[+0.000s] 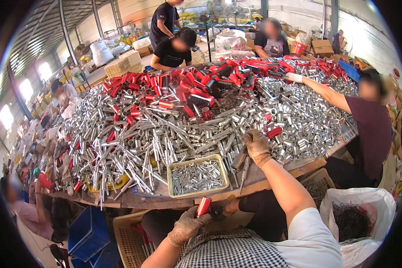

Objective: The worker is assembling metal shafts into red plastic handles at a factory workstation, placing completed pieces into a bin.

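Note:
My left hand (186,227), in a thin pale glove, is low in front of my checked apron. Its fingers are closed round a shiny red tube (203,207), which points up and away from me. My right hand (257,146), gloved too, reaches forward over the table's near side with its fingers curled in. Whatever lies inside those fingers is hidden. Just left of that hand is a dark metal cylinder (239,159), and to its right a red tube (274,132) lies on the heap of silver metal tubes (295,143).
A cream tray (170,181) of small metal pins sits at the table's near edge. Red and black handles (201,85) are piled toward the far side. A white sack (357,196) stands at right, blue crates (88,234) at lower left. Several people work around the table.

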Motion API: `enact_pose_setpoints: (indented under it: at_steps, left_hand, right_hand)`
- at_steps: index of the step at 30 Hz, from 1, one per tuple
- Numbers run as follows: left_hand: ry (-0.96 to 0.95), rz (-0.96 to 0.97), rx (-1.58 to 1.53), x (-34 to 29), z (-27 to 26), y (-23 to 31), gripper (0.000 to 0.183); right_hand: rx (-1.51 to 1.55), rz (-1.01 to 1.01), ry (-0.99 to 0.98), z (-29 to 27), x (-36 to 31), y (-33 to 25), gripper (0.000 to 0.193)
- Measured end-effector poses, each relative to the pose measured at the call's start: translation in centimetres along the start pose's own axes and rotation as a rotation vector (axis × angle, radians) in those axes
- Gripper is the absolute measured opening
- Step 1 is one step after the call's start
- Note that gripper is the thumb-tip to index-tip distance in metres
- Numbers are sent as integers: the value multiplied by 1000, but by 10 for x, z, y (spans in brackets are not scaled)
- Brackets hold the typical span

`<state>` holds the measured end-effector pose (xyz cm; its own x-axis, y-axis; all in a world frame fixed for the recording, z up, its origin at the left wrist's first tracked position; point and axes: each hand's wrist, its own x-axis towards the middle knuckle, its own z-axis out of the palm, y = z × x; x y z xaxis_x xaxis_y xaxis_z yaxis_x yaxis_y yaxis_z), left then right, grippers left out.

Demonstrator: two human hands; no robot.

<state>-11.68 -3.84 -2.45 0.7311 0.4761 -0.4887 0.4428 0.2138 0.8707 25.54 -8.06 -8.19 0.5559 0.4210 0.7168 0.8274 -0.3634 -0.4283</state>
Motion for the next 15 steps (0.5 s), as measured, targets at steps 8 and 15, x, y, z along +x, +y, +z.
enact_pose_setpoints:
  at_steps: [8,15]
  left_hand:
    - [-15,20,17,0,-12,-14,49]
    - [-30,-15,-12,-2,-4,-6,36]
  right_hand:
    - [212,-19,144,0,-1,8,15]
    - [-275,-265,-367,-17,8,-23,21]
